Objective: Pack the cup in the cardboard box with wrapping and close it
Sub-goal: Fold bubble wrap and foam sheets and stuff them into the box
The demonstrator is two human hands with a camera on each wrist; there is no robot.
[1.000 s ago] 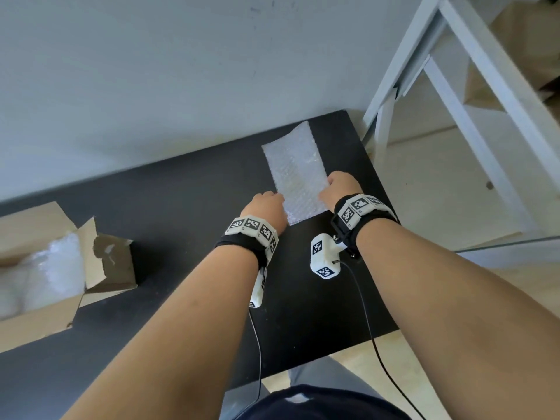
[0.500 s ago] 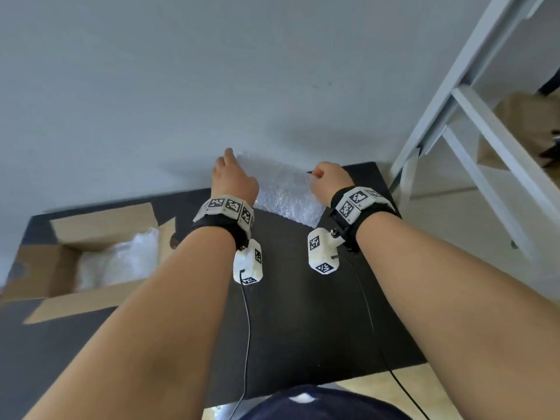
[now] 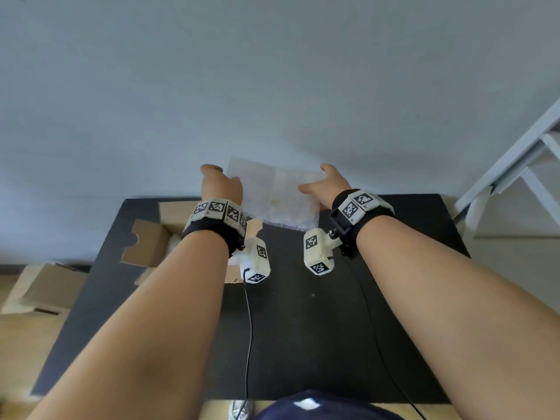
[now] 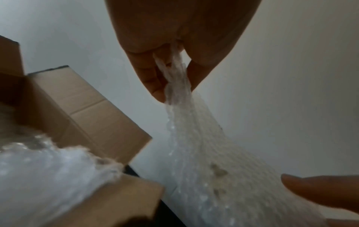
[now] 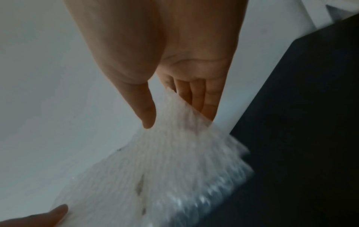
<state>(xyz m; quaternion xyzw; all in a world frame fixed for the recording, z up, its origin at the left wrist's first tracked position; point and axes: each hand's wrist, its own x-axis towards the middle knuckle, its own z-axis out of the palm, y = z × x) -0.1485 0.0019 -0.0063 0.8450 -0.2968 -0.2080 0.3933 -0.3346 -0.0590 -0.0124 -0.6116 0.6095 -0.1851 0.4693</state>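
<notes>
A sheet of bubble wrap (image 3: 281, 195) hangs in the air above the back of the black table (image 3: 303, 328), stretched between both hands. My left hand (image 3: 219, 178) pinches its left top corner between thumb and fingers (image 4: 155, 79). My right hand (image 3: 318, 180) pinches the right top corner (image 5: 174, 107). The open cardboard box (image 3: 148, 241) stands on the table just left of and below my left wrist. A bundle of bubble wrap (image 4: 48, 169) fills the cardboard box (image 4: 87, 107). No bare cup shows in any view.
The grey wall rises right behind the table. A white wooden frame (image 3: 515, 165) stands off the table's right end. Another cardboard box (image 3: 45, 286) lies on the floor at the left. Wrist camera cables trail over the near table top.
The sheet lay flat on the table's right part a second ago. Both hands took its near corners, lifted it upright and carried it left, beside the box.
</notes>
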